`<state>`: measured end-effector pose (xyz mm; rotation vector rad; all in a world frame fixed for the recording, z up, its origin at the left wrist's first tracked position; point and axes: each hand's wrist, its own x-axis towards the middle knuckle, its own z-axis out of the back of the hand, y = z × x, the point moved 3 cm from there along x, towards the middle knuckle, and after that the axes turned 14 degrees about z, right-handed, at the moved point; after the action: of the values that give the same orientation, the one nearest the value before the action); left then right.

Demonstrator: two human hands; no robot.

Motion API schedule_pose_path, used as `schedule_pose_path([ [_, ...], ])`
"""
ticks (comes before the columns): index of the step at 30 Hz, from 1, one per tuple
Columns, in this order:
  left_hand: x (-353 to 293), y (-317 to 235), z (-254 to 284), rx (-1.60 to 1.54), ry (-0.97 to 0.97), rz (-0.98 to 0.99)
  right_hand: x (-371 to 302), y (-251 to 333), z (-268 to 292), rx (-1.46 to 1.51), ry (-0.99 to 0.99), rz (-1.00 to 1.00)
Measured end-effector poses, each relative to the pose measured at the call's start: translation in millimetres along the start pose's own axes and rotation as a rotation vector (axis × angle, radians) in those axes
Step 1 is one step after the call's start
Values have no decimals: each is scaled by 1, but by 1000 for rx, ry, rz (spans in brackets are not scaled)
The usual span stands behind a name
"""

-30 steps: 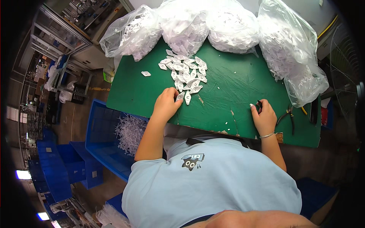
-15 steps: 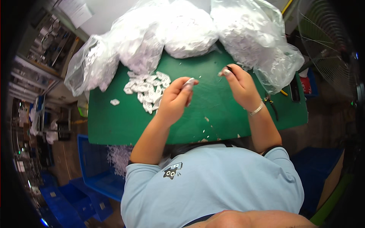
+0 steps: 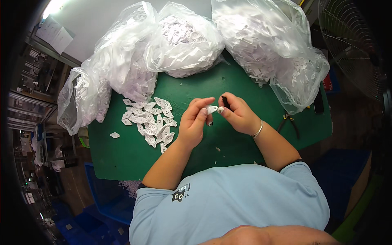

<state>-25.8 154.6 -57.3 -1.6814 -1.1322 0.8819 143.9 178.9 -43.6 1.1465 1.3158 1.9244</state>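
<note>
Now that the left hand [image 3: 192, 122] and right hand [image 3: 243, 117] are brought together right of the pile [image 3: 151, 126], a white piece [image 3: 211, 109] is pinched by the former and a black tool [image 3: 225, 101] held by the latter, so work on that piece seems underway

Green table [image 3: 116, 157]: white diamond-shaped pieces [image 3: 151, 127], clear filled bags [image 3: 183, 53], pliers [image 3: 288, 118].

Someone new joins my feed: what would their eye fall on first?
Bulging clear bags of white parts along the far side of the green table. Then the heap of white diamond-shaped pieces left of the hands. Centrally, the left hand pinches a white piece beside the right hand, which holds a small black object.
</note>
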Motion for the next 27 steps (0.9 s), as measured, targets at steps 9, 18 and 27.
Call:
schedule_pose_path([
  [9, 8, 16, 9, -236, 163, 42, -2, 2, -8, -30, 64, 106],
  [18, 7, 10, 10, -248, 284, 102, -2, 11, -9, -104, 193, 195],
  [27, 6, 16, 7, -355, 390, 206, -2, 14, -7, -30, 279, 232],
])
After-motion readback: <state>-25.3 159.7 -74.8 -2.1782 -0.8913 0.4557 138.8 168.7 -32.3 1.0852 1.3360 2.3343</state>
